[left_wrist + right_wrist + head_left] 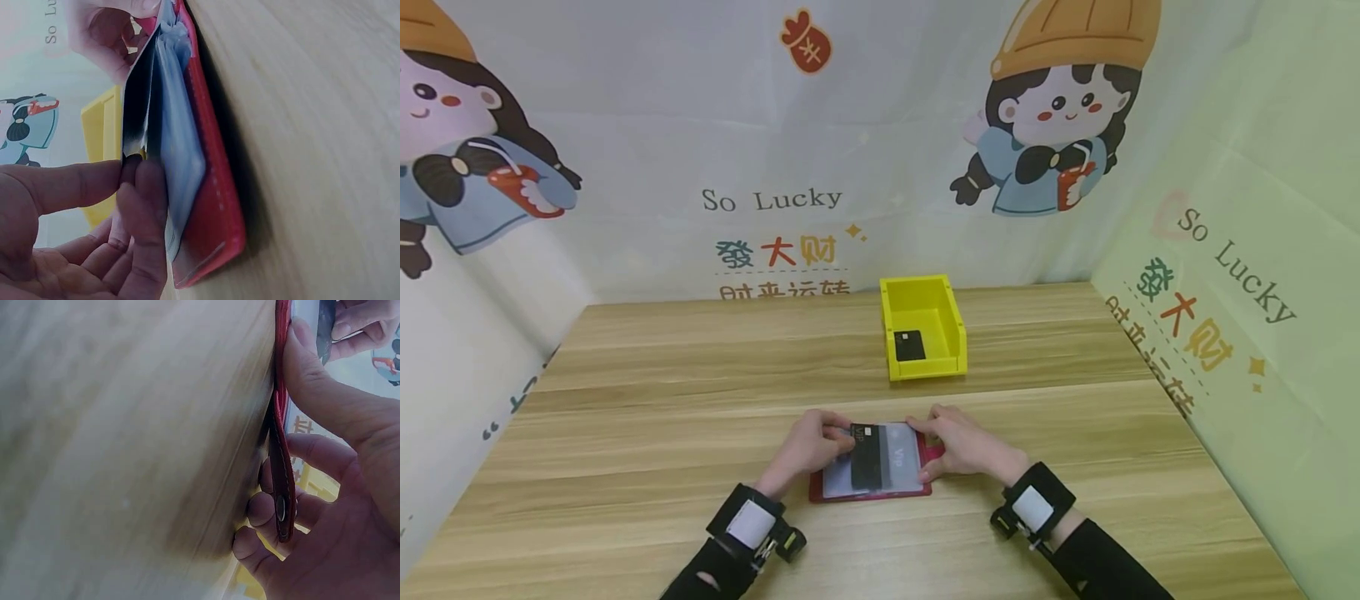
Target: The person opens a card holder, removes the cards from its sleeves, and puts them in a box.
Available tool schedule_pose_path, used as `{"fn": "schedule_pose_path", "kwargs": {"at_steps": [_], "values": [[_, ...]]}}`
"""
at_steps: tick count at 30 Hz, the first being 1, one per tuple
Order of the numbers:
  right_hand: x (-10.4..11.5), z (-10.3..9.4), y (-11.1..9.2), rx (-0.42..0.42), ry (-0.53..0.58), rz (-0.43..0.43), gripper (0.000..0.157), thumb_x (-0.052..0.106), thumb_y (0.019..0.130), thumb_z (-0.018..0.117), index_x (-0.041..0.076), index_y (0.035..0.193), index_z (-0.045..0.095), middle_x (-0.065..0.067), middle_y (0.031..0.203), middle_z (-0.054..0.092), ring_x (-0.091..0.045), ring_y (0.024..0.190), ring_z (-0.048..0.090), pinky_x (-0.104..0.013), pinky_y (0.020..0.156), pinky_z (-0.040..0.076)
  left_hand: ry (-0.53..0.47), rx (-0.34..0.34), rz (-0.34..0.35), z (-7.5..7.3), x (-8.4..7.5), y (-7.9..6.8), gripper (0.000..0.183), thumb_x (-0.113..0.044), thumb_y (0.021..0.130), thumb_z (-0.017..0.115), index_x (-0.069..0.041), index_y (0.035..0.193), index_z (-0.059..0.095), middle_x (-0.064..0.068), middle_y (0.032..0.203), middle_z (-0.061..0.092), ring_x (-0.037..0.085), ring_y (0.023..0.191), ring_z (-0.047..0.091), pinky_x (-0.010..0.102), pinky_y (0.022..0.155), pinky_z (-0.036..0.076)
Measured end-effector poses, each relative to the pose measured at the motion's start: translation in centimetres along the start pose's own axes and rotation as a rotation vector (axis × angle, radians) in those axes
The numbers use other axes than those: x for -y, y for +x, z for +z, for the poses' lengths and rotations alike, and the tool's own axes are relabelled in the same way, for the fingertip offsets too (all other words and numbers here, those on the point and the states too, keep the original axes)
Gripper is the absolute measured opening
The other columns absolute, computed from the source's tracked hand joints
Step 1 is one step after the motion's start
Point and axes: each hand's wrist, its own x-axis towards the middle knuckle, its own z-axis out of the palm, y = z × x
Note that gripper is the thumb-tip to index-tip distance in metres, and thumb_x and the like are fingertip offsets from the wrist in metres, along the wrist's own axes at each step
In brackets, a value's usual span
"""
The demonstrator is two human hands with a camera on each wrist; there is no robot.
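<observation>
A red card holder (871, 498) with clear plastic sleeves (181, 137) lies open on the wooden table. Across its sleeves lies a black card (867, 462) marked VIP, seemingly partly inside a sleeve. My left hand (812, 446) pinches the card's left edge between thumb and fingers, close up in the left wrist view. At the other end, my right hand (962, 442) grips the holder's right edge, thumb on top. In the right wrist view its fingers curl beside the snap strap (282, 481).
Beyond the holder stands a yellow open-front bin (928, 367) with another black card (910, 345) inside. A printed cloth (887, 150) hangs behind the table's far edge and along both sides.
</observation>
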Motion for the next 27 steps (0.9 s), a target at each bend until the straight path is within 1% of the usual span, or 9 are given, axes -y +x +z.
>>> {"fn": "schedule_pose_path", "kwargs": {"at_steps": [5,9,14,19,21,23,27], "values": [[0.21,-0.11,0.06,0.019,-0.006,0.014,0.081,0.031,0.078,0.087,0.008,0.147,0.051,-0.004,0.094,0.048,-0.016,0.089,0.042,-0.026,0.071,0.035,-0.053,0.015,-0.006,-0.15,0.16,-0.15,0.028,0.002,0.089,0.065,0.011,0.115,0.063,0.012,0.079,0.071,0.012,0.063,0.064,0.025,0.057,0.052],[0.33,-0.21,0.08,0.025,-0.020,0.016,0.081,0.031,0.078,0.087,0.008,0.147,0.051,-0.004,0.094,0.049,-0.016,0.089,0.043,-0.027,0.072,0.035,-0.084,0.014,-0.006,-0.13,0.23,-0.19,0.027,0.003,0.090,0.062,0.013,0.115,0.061,0.016,0.081,0.071,0.013,0.062,0.065,0.030,0.059,0.057],[0.42,-0.40,0.12,0.038,-0.024,0.016,0.082,0.032,0.078,0.087,0.007,0.147,0.051,-0.003,0.094,0.050,-0.016,0.088,0.044,-0.027,0.072,0.036,-0.111,0.005,-0.017,-0.14,0.20,-0.21,0.028,0.003,0.091,0.061,0.013,0.117,0.059,0.018,0.083,0.070,0.013,0.060,0.063,0.030,0.058,0.057],[0.41,-0.59,0.17,0.059,-0.018,0.018,0.082,0.034,0.079,0.086,0.007,0.147,0.050,-0.003,0.101,0.054,-0.015,0.092,0.045,-0.029,0.076,0.041,-0.150,0.001,-0.016,-0.24,0.40,-0.24,0.029,0.006,0.090,0.058,0.015,0.118,0.057,0.020,0.084,0.071,0.010,0.057,0.061,0.028,0.056,0.056],[0.43,-0.65,0.21,0.044,-0.008,0.010,0.079,0.033,0.080,0.086,0.006,0.146,0.052,-0.004,0.105,0.054,-0.016,0.094,0.046,-0.030,0.077,0.042,-0.162,0.005,-0.004,-0.31,0.47,-0.25,0.029,0.006,0.090,0.058,0.016,0.117,0.056,0.020,0.083,0.071,0.009,0.056,0.060,0.026,0.056,0.056],[0.50,-0.73,0.26,0.012,0.007,-0.006,0.075,0.033,0.081,0.085,0.005,0.144,0.053,-0.005,0.110,0.055,-0.016,0.096,0.046,-0.030,0.078,0.042,-0.174,0.011,0.012,-0.37,0.55,-0.21,0.029,0.006,0.090,0.057,0.016,0.117,0.056,0.019,0.081,0.071,0.008,0.055,0.059,0.025,0.056,0.055],[1.04,-0.84,0.59,-0.064,0.064,-0.070,0.060,0.037,0.085,0.081,0.006,0.133,0.063,-0.005,0.113,0.059,-0.016,0.096,0.049,-0.029,0.078,0.042,-0.207,0.021,0.039,-0.51,0.66,-0.12,0.028,0.007,0.090,0.055,0.017,0.116,0.055,0.015,0.077,0.070,0.008,0.055,0.059,0.024,0.056,0.055]]}}
